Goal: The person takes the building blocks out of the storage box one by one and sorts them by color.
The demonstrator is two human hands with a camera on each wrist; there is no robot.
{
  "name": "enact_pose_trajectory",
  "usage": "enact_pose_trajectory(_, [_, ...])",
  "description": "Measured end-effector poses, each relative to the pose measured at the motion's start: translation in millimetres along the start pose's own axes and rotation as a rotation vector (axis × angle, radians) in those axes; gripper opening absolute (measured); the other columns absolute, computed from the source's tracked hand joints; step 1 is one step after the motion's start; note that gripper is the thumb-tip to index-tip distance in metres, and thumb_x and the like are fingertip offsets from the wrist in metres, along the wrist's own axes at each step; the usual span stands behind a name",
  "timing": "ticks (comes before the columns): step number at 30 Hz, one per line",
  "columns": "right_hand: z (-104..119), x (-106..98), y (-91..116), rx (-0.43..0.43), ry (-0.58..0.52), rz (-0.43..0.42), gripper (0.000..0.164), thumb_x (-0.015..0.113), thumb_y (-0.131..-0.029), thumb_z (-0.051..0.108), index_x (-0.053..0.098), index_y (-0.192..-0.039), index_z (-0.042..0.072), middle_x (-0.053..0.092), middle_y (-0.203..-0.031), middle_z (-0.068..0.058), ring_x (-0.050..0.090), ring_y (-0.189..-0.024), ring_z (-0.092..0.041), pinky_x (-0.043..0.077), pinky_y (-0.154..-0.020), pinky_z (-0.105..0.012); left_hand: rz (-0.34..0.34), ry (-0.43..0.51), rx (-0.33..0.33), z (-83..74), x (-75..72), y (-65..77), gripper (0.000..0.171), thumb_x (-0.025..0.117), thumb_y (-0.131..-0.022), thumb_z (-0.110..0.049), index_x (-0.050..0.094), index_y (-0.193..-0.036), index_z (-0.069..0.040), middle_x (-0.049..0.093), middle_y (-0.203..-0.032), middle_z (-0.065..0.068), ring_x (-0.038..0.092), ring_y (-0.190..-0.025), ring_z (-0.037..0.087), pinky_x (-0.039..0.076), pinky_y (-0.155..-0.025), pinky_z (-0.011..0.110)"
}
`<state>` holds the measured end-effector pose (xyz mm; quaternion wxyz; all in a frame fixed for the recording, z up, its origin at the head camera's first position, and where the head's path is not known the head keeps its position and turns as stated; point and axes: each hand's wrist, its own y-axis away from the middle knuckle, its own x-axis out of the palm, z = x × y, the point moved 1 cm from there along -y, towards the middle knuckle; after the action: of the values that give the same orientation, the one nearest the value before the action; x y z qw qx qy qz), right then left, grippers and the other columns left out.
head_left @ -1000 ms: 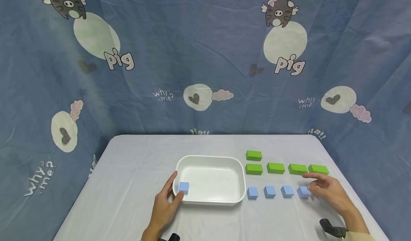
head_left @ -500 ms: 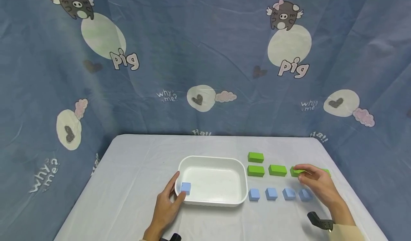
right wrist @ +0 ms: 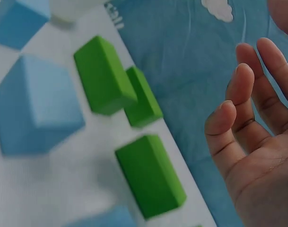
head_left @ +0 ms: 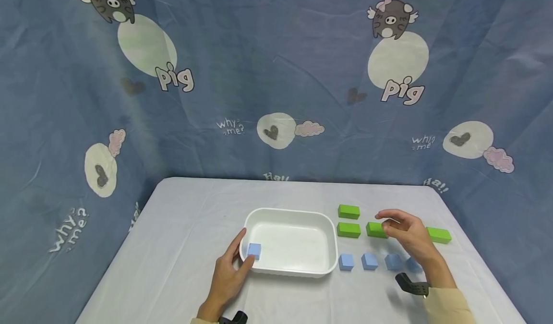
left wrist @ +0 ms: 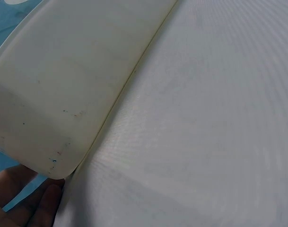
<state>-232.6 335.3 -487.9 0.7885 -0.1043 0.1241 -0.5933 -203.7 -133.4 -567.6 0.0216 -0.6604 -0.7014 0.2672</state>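
A white rectangular tray (head_left: pixel 288 269) stands on the table with one light blue cube (head_left: pixel 254 251) in its front left corner. My left hand (head_left: pixel 227 276) holds the tray at that corner, thumb at the front rim and fingers along the left side. In the left wrist view, fingertips (left wrist: pixel 49 201) show against the end of the tray wall (left wrist: pixel 87 85). My right hand (head_left: pixel 408 235) is over the row of green blocks, fingers loosely bent and apart, with nothing in them. It covers part of a green block (head_left: pixel 376 230); in the right wrist view the palm (right wrist: pixel 271 170) faces the blocks.
Right of the tray lie several green blocks, among them a rear one (head_left: pixel 348 211), a near one (head_left: pixel 348 230) and a far right one (head_left: pixel 438 235). Several blue cubes form a front row, starting with a cube (head_left: pixel 346 262). A blue patterned curtain (head_left: pixel 294 74) hangs behind the table.
My right hand has moved leftward and back, from the rightmost blue cube to above the green row. The left hand stays at the tray. The head view has shifted slightly.
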Motion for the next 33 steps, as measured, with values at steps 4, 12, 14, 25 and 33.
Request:
enact_pose_trajectory(4, [1,12,-13,-0.042,-0.031,0.031,0.033,0.060,-0.094,-0.015,0.053,-0.126,-0.020,0.067,-0.120,-0.011,0.063,-0.093,-0.015,0.056,-0.077,-0.023,-0.001,-0.004,0.008,-0.3,-0.3,-0.2,0.068,0.076,-0.091,-0.012,0.047,-0.152,-0.010,0.056,-0.144,0.015,0.055,-0.131,0.030,0.049,-0.104,0.046])
enact_pose_trajectory(12, [-1,38,-43,-0.046,-0.017,0.055,0.032,0.063,-0.091,-0.015,0.056,-0.122,-0.019,0.068,-0.116,-0.009,0.063,-0.088,-0.012,0.057,-0.078,-0.023,0.006,0.001,-0.015,0.5,-0.7,-0.2,0.068,0.075,-0.092,-0.015,0.046,-0.154,-0.012,0.055,-0.146,0.013,0.054,-0.133,0.028,0.047,-0.104,0.052])
enact_pose_trajectory(14, [-1,44,-49,-0.058,-0.002,0.070,0.032,0.062,-0.090,-0.017,0.056,-0.121,-0.020,0.069,-0.116,-0.010,0.064,-0.087,-0.013,0.057,-0.079,-0.024,0.009,-0.009,-0.015,0.9,-0.4,-0.1,0.068,0.075,-0.093,-0.015,0.046,-0.154,-0.011,0.055,-0.146,0.014,0.054,-0.132,0.028,0.048,-0.103,0.053])
enact_pose_trajectory(25, [1,74,-80,-0.059,0.002,0.132,0.033,0.065,-0.089,-0.014,0.056,-0.120,-0.019,0.069,-0.113,-0.005,0.064,-0.085,-0.013,0.057,-0.074,-0.024,0.007,-0.028,-0.012,0.8,-1.4,-1.1,0.067,0.074,-0.094,-0.017,0.045,-0.154,-0.011,0.056,-0.145,0.015,0.054,-0.132,0.029,0.048,-0.104,0.052])
enact_pose_trajectory(33, [1,98,-101,-0.039,0.040,0.173,0.031,0.069,-0.089,-0.008,0.063,-0.119,-0.012,0.069,-0.111,-0.008,0.063,-0.084,-0.017,0.057,-0.073,-0.027,0.011,-0.007,-0.014,2.1,-1.0,0.0,0.067,0.074,-0.093,-0.016,0.045,-0.154,-0.011,0.056,-0.145,0.015,0.055,-0.132,0.027,0.048,-0.104,0.051])
